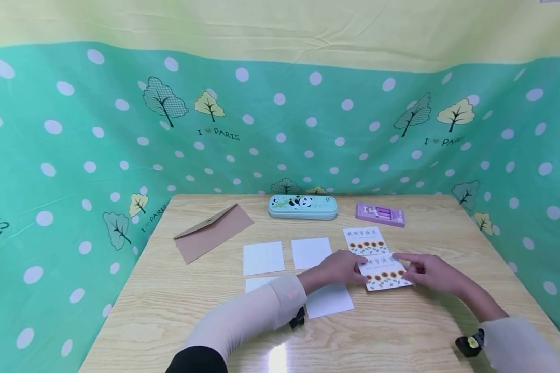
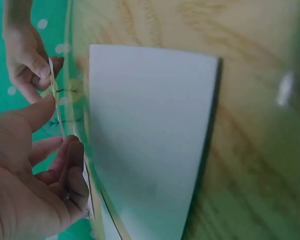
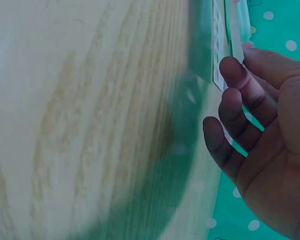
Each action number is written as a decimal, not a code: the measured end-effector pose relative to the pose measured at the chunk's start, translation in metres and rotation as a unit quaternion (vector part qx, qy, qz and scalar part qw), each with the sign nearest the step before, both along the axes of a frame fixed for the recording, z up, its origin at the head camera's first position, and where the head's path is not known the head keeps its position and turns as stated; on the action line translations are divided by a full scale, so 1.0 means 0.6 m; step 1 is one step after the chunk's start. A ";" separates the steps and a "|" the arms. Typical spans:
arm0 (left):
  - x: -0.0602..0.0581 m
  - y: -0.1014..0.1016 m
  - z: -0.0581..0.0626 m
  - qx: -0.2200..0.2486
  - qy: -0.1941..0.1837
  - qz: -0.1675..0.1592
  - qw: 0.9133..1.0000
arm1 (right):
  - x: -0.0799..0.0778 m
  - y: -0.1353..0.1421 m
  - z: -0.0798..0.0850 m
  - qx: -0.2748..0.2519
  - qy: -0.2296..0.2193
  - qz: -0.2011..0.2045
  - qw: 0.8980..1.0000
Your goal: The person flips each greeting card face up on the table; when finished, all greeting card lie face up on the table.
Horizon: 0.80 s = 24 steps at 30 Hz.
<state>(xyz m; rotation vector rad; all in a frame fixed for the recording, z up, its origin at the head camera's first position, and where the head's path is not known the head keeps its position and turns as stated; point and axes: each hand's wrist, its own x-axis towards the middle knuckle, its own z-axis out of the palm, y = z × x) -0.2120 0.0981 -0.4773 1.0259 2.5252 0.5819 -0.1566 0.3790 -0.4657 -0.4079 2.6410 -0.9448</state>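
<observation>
A white card printed with sunflowers and Chinese writing point(image 1: 385, 274) is pinched between both my hands. My left hand point(image 1: 339, 267) grips its left edge, and my right hand point(image 1: 428, 271) has thumb and finger on its right edge. Seen edge-on in the left wrist view, the held card point(image 2: 56, 97) stands off the table. In the right wrist view the other fingers point(image 3: 232, 107) of the right hand are loosely bent. A matching sunflower card point(image 1: 365, 240) lies just behind, partly covered. Under my left forearm a blank white card point(image 1: 330, 302) sticks out.
More blank cards point(image 1: 263, 258) point(image 1: 310, 252) lie left of my hands, one partly hidden by the sleeve. A brown envelope point(image 1: 213, 233) is at the back left. A panda pencil case point(image 1: 302, 207) and a purple box point(image 1: 380, 215) stand along the back, before a dotted curtain point(image 1: 280, 119).
</observation>
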 end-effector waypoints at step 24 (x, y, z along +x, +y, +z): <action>0.016 0.014 -0.011 -0.062 0.049 -0.004 0.997 | 0.006 -0.011 -0.029 0.046 -0.019 -0.020 0.999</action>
